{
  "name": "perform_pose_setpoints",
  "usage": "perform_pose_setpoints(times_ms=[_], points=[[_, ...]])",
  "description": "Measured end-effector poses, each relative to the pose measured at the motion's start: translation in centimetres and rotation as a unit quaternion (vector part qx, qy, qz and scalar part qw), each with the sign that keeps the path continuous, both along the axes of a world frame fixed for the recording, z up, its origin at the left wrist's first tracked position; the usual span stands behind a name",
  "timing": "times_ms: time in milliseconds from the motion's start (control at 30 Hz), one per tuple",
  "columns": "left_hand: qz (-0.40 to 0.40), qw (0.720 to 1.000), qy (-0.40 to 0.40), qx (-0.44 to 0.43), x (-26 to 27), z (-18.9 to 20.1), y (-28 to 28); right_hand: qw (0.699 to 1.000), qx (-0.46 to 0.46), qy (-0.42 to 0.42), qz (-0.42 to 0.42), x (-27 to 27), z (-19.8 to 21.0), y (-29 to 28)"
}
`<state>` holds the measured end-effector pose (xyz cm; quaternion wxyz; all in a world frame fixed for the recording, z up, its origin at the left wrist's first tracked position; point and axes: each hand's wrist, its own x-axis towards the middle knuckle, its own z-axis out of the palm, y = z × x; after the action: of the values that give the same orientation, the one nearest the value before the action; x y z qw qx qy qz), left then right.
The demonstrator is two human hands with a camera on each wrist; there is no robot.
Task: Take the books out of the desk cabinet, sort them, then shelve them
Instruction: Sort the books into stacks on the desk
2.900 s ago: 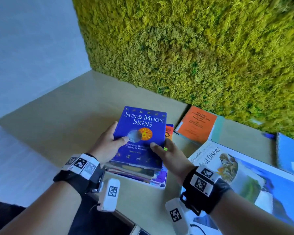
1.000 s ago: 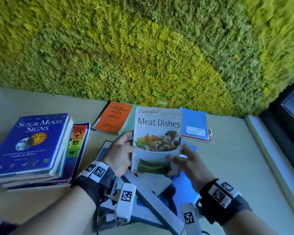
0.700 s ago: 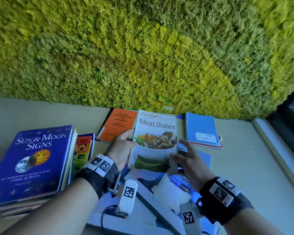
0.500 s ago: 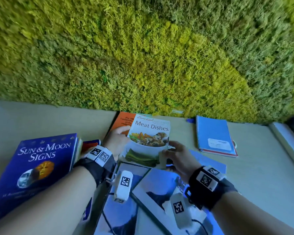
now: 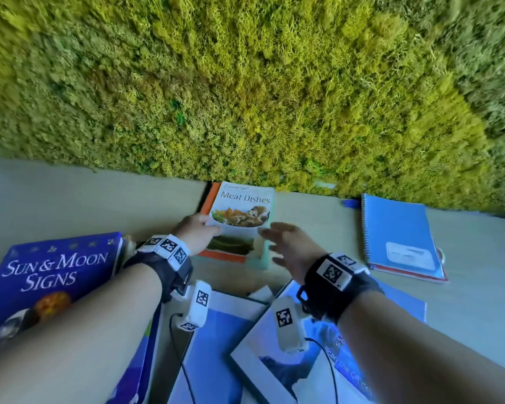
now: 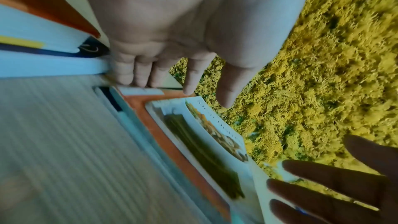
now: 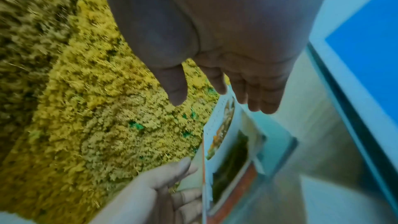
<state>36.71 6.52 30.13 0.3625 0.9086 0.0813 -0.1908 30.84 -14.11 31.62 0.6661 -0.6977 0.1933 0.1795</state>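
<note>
The "Meat Dishes" cookbook (image 5: 242,211) (image 6: 215,142) (image 7: 226,142) lies flat on an orange book (image 5: 219,253) (image 6: 172,142) at the back of the desk, against the moss wall. A teal book (image 5: 260,258) shows under both. My left hand (image 5: 197,233) (image 6: 193,94) is at the cookbook's left edge, its fingers fairly straight against the stack's side and the thumb over the cover's edge. Just off the cover's lower right corner, my right hand (image 5: 277,240) (image 7: 215,98) hovers with spread fingers, holding nothing.
A stack topped by the blue "Sun & Moon Signs" book (image 5: 50,281) is at the left. A blue spiral notebook (image 5: 400,234) lies at the right, with a blue pen (image 5: 351,203) by the moss wall (image 5: 245,83). Large blue picture books (image 5: 231,345) lie under my wrists.
Both hands carried the cookbook away from me and laid it on the orange book at the back. The right hand has let go and opened; the left hand's hold has loosened.
</note>
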Motion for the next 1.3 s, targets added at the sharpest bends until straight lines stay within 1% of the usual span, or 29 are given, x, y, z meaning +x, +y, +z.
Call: perform_pose_setpoints(times_ms=[67, 100, 167, 233, 300, 367, 400, 467, 500, 533, 600, 633, 700, 733, 800, 867, 900, 933, 1000, 1033, 1100, 1200, 1267, 1300], points=[[0.002, 1.0, -0.014, -0.018, -0.9, 1.2, -0.2, 0.998, -0.019, -0.048, -0.029, -0.6, 1.8, -1.4], [-0.014, 1.0, -0.019, -0.017, -1.5, 1.6, -0.4, 0.997, -0.025, -0.062, -0.035, -1.3, 2.5, -2.2], [-0.06, 0.997, -0.036, -0.011, -3.3, 2.3, -1.4, 0.996, -0.051, -0.073, -0.017, -3.3, 3.5, -4.1], [-0.101, 0.993, -0.069, -0.01, -6.1, 2.9, -2.8, 0.992, -0.106, -0.067, 0.004, -5.8, 3.7, -6.5], [-0.161, 0.984, -0.074, -0.016, -8.9, 3.0, -4.3, 0.982, -0.179, -0.06, 0.02, -8.6, 3.4, -9.0], [-0.227, 0.973, -0.03, 0.021, -11.5, 2.6, -5.4, 0.957, -0.279, -0.048, 0.056, -11.5, 2.6, -11.2], [-0.251, 0.967, -0.012, 0.044, -12.6, 2.3, -5.7, 0.937, -0.34, -0.034, 0.077, -12.9, 1.9, -12.3], [-0.268, 0.959, -0.018, 0.091, -14.4, 1.9, -6.0, 0.884, -0.453, -0.005, 0.11, -15.6, 1.0, -13.9], [-0.262, 0.958, -0.03, 0.109, -15.0, 1.7, -6.0, 0.866, -0.486, 0.008, 0.117, -17.0, 0.7, -14.5], [-0.252, 0.96, -0.033, 0.119, -15.7, 1.6, -5.9, 0.859, -0.499, 0.019, 0.117, -18.2, 0.3, -15.3], [-0.232, 0.963, -0.032, 0.13, -16.8, 1.6, -5.6, 0.861, -0.494, 0.046, 0.113, -20.3, -0.3, -16.5], [-0.223, 0.965, -0.03, 0.136, -17.2, 1.5, -5.4, 0.865, -0.485, 0.06, 0.112, -21.0, -0.5, -17.1], [-0.214, 0.969, -0.025, 0.125, -17.9, 1.5, -5.2, 0.887, -0.446, 0.066, 0.097, -21.8, -0.9, -17.8], [-0.205, 0.973, -0.025, 0.105, -18.3, 1.6, -5.3, 0.9, -0.425, 0.053, 0.084, -22.2, -0.9, -18.3], [-0.167, 0.984, -0.047, 0.039, -18.9, 2.1, -5.8, 0.921, -0.387, 0.014, 0.052, -23.1, -0.5, -19.6], [-0.139, 0.987, -0.077, -0.028, -19.3, 3.0, -7.0, 0.935, -0.354, -0.021, 0.019, -24.7, 0.6, -21.1], [-0.147, 0.985, -0.079, -0.052, -19.5, 3.7, -8.0, 0.937, -0.348, -0.028, 0.002, -25.6, 1.3, -22.0], [-0.176, 0.98, -0.066, -0.067, -20.0, 4.4, -9.2, 0.938, -0.346, -0.033, -0.016, -26.5, 1.7, -23.3], [-0.243, 0.966, -0.026, -0.08, -21.6, 5.0, -12.3, 0.928, -0.368, -0.039, -0.05, -27.9, 2.6, -26.3], [-0.254, 0.962, -0.003, -0.098, -22.8, 4.8, -14.1, 0.919, -0.386, -0.041, -0.069, -28.4, 3.3, -27.7], [-0.258, 0.953, 0.038, -0.153, -25.5, 3.5, -17.6, 0.889, -0.446, -0.048, -0.091, -29.1, 4.1, -30.7], [-0.229, 0.944, 0.084, -0.224, -29.8, 1.4, -22.8, 0.85, -0.523, -0.016, -0.064, -30.2, 4.4, -33.5], [-0.212, 0.943, 0.091, -0.239, -31.9, 0.3, -26.3, 0.833, -0.551, -0.04, -0.027, -31.2, 3.9, -33.7], [-0.198, 0.949, 0.082, -0.232, -32.8, 0.0, -27.8, 0.83, -0.554, -0.061, -0.004, -31.8, 3.2, -33.5]])
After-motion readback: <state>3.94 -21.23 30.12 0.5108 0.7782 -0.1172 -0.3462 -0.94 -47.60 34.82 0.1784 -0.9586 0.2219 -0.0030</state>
